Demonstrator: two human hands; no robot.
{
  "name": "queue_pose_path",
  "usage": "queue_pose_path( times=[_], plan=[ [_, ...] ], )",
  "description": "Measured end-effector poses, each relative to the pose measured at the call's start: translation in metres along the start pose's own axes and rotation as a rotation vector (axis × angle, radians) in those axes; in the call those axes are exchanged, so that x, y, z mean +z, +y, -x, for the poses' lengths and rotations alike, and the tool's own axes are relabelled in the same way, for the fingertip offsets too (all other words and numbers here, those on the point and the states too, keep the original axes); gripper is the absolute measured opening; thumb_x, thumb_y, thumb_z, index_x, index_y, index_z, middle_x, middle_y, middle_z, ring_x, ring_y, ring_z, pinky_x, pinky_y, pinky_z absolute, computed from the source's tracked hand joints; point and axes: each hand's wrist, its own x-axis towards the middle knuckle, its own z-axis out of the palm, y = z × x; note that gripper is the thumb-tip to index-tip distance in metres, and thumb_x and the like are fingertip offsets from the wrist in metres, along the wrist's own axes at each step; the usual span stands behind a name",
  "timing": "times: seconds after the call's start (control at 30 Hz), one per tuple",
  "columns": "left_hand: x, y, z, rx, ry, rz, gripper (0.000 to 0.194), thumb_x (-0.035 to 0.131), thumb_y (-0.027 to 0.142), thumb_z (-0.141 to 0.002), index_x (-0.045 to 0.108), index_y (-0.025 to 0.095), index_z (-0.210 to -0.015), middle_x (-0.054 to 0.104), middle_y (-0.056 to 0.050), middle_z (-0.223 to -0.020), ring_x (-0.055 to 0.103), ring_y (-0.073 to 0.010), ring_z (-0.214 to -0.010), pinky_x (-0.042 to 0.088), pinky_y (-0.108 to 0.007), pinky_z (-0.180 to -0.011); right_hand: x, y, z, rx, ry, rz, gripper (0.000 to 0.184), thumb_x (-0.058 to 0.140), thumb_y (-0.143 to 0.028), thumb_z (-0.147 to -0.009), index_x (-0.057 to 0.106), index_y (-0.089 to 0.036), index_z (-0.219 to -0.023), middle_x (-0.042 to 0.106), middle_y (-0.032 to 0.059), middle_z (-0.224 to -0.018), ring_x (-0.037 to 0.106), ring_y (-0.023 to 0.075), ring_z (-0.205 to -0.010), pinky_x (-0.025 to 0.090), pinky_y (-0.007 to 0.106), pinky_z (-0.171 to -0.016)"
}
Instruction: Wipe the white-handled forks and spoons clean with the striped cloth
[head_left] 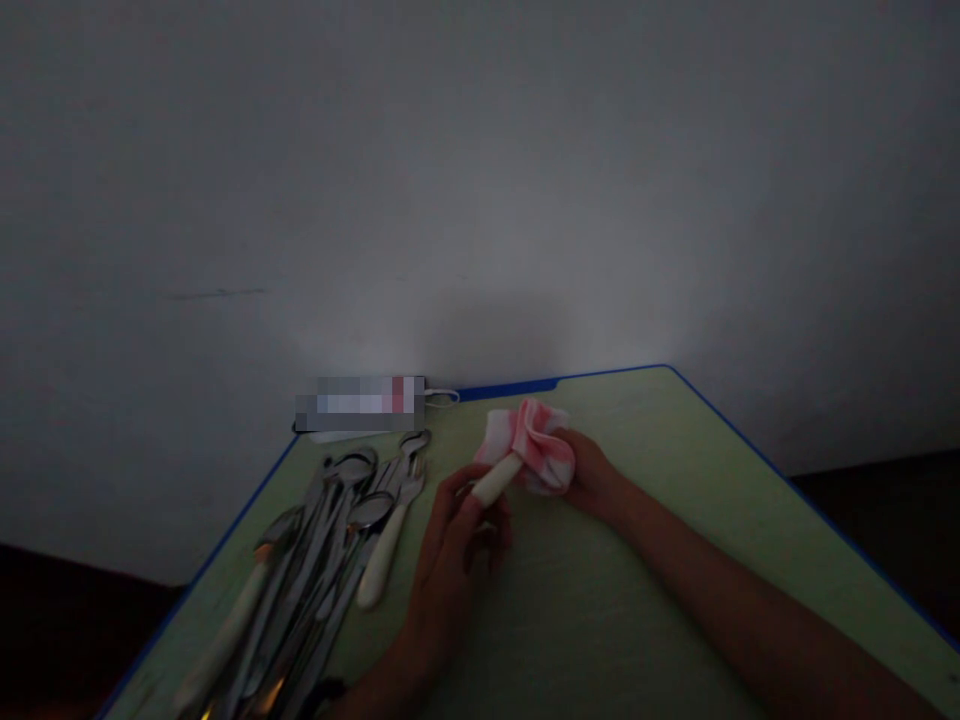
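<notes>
Head cam: L hand [454, 540] has thumb & fingers clamped on a cream, smooth, rounded handle [498, 481], prob. plastic, over the pale-green, blue-edged tabletop [690, 490]. Handle's long axis runs near-left to far-right, far end going into a pink-&-white, crumpled fabric cloth [541, 452] gripped from the right by R hand [591, 470]. L hand's nearer the handle; what's inside the cloth, can't tell. Silvery metal cutlery pile [319, 560] lies left of L hand.

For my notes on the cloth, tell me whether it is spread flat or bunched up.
Bunched up: the pink-and-white cloth is gathered in folds in the right hand, against the pale handle that the left hand holds.
</notes>
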Motion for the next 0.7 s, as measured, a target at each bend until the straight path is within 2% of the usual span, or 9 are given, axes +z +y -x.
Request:
queue_pose_path(
  times=[0.1, 0.23, 0.37, 0.47, 0.57, 0.7],
  plan=[
    [0.002, 0.002, 0.0, 0.004, -0.026, -0.065, 0.025, 0.039, 0.033, -0.089, 0.042, 0.021, -0.111, 0.054, -0.001, -0.083, 0.052, -0.0123, -0.062, 0.04, -0.02, -0.043, 0.004, -0.002, 0.002, 0.004, 0.008, -0.06, 0.014, 0.065, -0.026, -0.064, 0.059, -0.013, -0.067, 0.057, -0.0007, -0.057, 0.048, 0.0101, -0.052, 0.039, 0.024, -0.052],
    [0.002, 0.0, -0.001, -0.013, -0.063, -0.211, 0.029, 0.042, 0.036, -0.088, 0.042, 0.019, -0.111, 0.056, -0.003, -0.085, 0.053, -0.0135, -0.063, 0.041, -0.02, -0.041, 0.011, -0.006, 0.004, -0.08, -0.045, -0.065, 0.019, 0.068, -0.028, -0.066, 0.062, -0.013, -0.076, 0.061, 0.0005, -0.067, 0.052, 0.0105, -0.059, 0.041, 0.023, -0.057],
    [0.0, -0.002, -0.002, -0.119, -0.131, -0.36, 0.028, 0.043, 0.039, -0.087, 0.049, 0.017, -0.104, 0.059, -0.002, -0.078, 0.048, -0.0102, -0.051, 0.039, -0.02, -0.041, 0.014, -0.009, 0.005, -0.093, -0.019, -0.084, 0.017, 0.068, -0.027, -0.066, 0.063, -0.014, -0.074, 0.061, -0.0003, -0.066, 0.05, 0.009, -0.057, 0.041, 0.022, -0.058],
    [0.0, -0.001, -0.002, -0.179, -0.191, -0.452, 0.029, 0.048, 0.039, -0.084, 0.054, 0.018, -0.103, 0.062, -0.002, -0.075, 0.048, -0.0103, -0.05, 0.036, -0.019, -0.042, 0.013, -0.009, 0.006, -0.072, -0.014, -0.06, 0.017, 0.068, -0.029, -0.066, 0.064, -0.015, -0.074, 0.061, -0.0001, -0.066, 0.05, 0.0094, -0.056, 0.042, 0.023, -0.058],
    [0.001, 0.001, -0.002, -0.169, -0.187, -0.5, 0.028, 0.048, 0.039, -0.084, 0.058, 0.017, -0.098, 0.062, -0.001, -0.07, 0.048, -0.0104, -0.049, 0.035, -0.019, -0.043, 0.012, -0.007, 0.009, -0.038, -0.078, 0.035, 0.021, 0.069, -0.032, -0.065, 0.065, -0.014, -0.076, 0.063, 0.0013, -0.067, 0.05, 0.0097, -0.056, 0.041, 0.023, -0.057],
    [0.002, 0.001, -0.003, -0.23, -0.165, -0.532, 0.032, 0.043, 0.043, -0.085, 0.06, 0.016, -0.081, 0.056, 0.003, -0.059, 0.042, -0.0087, -0.04, 0.032, -0.019, -0.039, 0.011, -0.006, 0.012, -0.001, -0.178, 0.143, 0.026, 0.069, -0.035, -0.065, 0.066, -0.013, -0.079, 0.065, 0.002, -0.069, 0.052, 0.0096, -0.057, 0.04, 0.022, -0.056]
  ],
)
